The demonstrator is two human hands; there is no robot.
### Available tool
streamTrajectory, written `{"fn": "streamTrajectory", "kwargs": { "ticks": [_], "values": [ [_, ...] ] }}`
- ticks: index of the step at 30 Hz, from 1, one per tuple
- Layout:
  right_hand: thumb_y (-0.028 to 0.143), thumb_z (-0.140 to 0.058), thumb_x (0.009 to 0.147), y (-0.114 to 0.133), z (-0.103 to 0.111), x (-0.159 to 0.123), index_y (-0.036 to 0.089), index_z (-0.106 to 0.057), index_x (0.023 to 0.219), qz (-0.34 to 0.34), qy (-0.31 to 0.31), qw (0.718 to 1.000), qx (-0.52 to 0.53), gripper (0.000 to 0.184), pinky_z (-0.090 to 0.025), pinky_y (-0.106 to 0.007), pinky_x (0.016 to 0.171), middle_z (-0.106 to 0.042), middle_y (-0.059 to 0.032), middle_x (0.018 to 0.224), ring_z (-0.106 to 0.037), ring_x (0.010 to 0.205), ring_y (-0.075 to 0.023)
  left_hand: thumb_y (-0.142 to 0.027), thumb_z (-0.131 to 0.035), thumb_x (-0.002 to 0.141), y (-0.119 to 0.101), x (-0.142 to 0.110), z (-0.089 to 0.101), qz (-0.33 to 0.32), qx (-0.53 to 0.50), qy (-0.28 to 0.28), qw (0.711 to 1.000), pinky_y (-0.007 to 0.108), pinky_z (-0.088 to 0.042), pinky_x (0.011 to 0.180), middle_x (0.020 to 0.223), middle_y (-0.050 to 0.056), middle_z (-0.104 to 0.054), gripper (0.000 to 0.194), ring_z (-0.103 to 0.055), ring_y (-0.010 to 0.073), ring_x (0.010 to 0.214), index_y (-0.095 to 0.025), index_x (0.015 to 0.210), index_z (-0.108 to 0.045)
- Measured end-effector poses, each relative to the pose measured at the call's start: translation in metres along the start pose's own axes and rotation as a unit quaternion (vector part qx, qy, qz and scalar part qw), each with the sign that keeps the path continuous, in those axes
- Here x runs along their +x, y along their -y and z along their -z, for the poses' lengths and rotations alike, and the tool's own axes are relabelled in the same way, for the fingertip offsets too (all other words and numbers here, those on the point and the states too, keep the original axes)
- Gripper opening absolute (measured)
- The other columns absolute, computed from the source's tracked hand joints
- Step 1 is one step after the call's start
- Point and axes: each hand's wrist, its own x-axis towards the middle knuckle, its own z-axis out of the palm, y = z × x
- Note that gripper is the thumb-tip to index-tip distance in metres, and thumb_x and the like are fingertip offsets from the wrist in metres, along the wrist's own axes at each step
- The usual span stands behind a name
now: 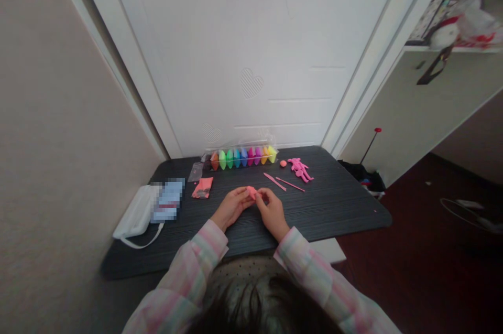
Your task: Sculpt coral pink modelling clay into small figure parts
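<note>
Left hand (232, 207), right hand (272, 215), seemingly pinched

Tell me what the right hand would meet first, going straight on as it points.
The right hand would first meet the clay, then probably the left hand; depth there is unclear.

Below the frame's centre, fingers (265, 196) partly hide a pink lump (251, 192), its exact shape too small to tell. At centre left, a light-blue item (168, 200) is blurred into blocks. The bottom edge cuts off 2 plaid sleeves (176, 284) and dark hair (251, 315); the right edge crops blurred bags (473, 22), upper right.
</note>
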Motion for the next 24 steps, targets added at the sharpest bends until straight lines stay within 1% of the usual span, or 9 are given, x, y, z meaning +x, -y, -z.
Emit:
{"fn": "streamTrajectory", "kwargs": {
  "ticks": [3,5,7,10,13,16,18,22,24],
  "values": [
    [0.031,-0.052,0.084,0.003,-0.001,-0.001,0.016,-0.059,0.093,0.010,0.002,1.000,0.028,0.020,-0.051,-0.033,0.073,-0.063,-0.0038,0.089,-0.060,0.079,-0.0143,-0.027,-0.055,0.081,0.002,0.002,0.003,-0.006,0.031,-0.011,0.999,0.035,-0.049,0.075,0.095,0.006,-0.061,0.022,-0.060,0.0159,0.084,-0.011,0.097,-0.058],
    [0.029,-0.055,0.080,0.006,-0.002,-0.002,0.018,-0.061,0.088,0.019,0.007,0.999,0.045,0.015,-0.051,-0.032,0.072,-0.064,-0.0031,0.082,-0.061,0.076,-0.0147,-0.030,-0.051,0.084,0.004,0.004,0.005,-0.018,0.050,-0.030,0.998,0.039,-0.050,0.076,0.108,0.008,-0.057,0.029,-0.058,0.0181,0.090,-0.014,0.108,-0.053],
    [0.027,-0.057,0.077,0.009,-0.002,-0.002,0.020,-0.063,0.088,0.031,0.016,0.998,0.058,0.014,-0.051,-0.031,0.074,-0.065,-0.0030,0.084,-0.061,0.078,-0.0156,-0.031,-0.051,0.084,0.005,0.006,0.007,-0.032,0.063,-0.052,0.996,0.040,-0.049,0.078,0.112,0.008,-0.055,0.032,-0.057,0.0194,0.094,-0.015,0.112,-0.051],
    [0.024,-0.057,0.076,0.011,-0.001,-0.001,0.022,-0.064,0.087,0.041,0.021,0.997,0.066,0.013,-0.050,-0.032,0.075,-0.064,-0.0027,0.085,-0.061,0.080,-0.0163,-0.030,-0.051,0.084,0.006,0.006,0.006,-0.047,0.077,-0.071,0.993,0.040,-0.049,0.078,0.112,0.008,-0.055,0.032,-0.057,0.0194,0.094,-0.015,0.112,-0.051],
    [0.025,-0.057,0.076,0.010,0.000,0.000,0.022,-0.063,0.084,0.034,0.002,0.997,0.065,0.010,-0.050,-0.032,0.072,-0.062,-0.0032,0.083,-0.059,0.078,-0.0165,-0.028,-0.054,0.082,0.004,0.002,0.003,-0.059,0.077,-0.071,0.993,0.038,-0.050,0.076,0.105,0.007,-0.059,0.026,-0.058,0.0176,0.089,-0.013,0.104,-0.055],
    [0.028,-0.058,0.075,0.007,-0.001,0.002,0.020,-0.061,0.082,0.020,-0.027,0.997,0.065,0.011,-0.049,-0.031,0.071,-0.059,-0.0045,0.088,-0.056,0.081,-0.0167,-0.024,-0.064,0.073,0.001,-0.001,-0.002,-0.070,0.060,-0.063,0.994,0.031,-0.049,0.076,0.087,0.006,-0.065,0.016,-0.061,0.0155,0.079,-0.011,0.083,-0.063],
    [0.029,-0.057,0.075,0.006,-0.001,0.002,0.020,-0.059,0.082,0.010,-0.031,0.997,0.070,0.012,-0.049,-0.030,0.069,-0.058,-0.0050,0.090,-0.056,0.079,-0.0159,-0.024,-0.068,0.068,0.000,-0.003,-0.004,-0.071,0.048,-0.056,0.995,0.028,-0.049,0.075,0.077,0.005,-0.067,0.015,-0.061,0.0145,0.074,-0.011,0.073,-0.064],
    [0.027,-0.059,0.073,0.006,-0.004,0.002,0.019,-0.055,0.080,-0.013,-0.032,0.996,0.076,0.012,-0.048,-0.028,0.063,-0.058,-0.0012,0.078,-0.056,0.068,-0.0138,-0.023,-0.072,0.062,0.000,-0.003,-0.005,-0.059,0.043,-0.037,0.997,0.027,-0.049,0.072,0.071,0.003,-0.066,0.016,-0.061,0.0134,0.070,-0.011,0.067,-0.063],
    [0.026,-0.059,0.071,0.007,-0.005,0.002,0.020,-0.052,0.079,-0.026,-0.038,0.996,0.078,0.013,-0.047,-0.027,0.059,-0.056,0.0019,0.070,-0.055,0.061,-0.0129,-0.021,-0.071,0.064,0.001,-0.002,-0.003,-0.049,0.046,-0.030,0.997,0.027,-0.049,0.072,0.073,0.002,-0.066,0.015,-0.061,0.0124,0.070,-0.011,0.067,-0.061]
  ]
}}
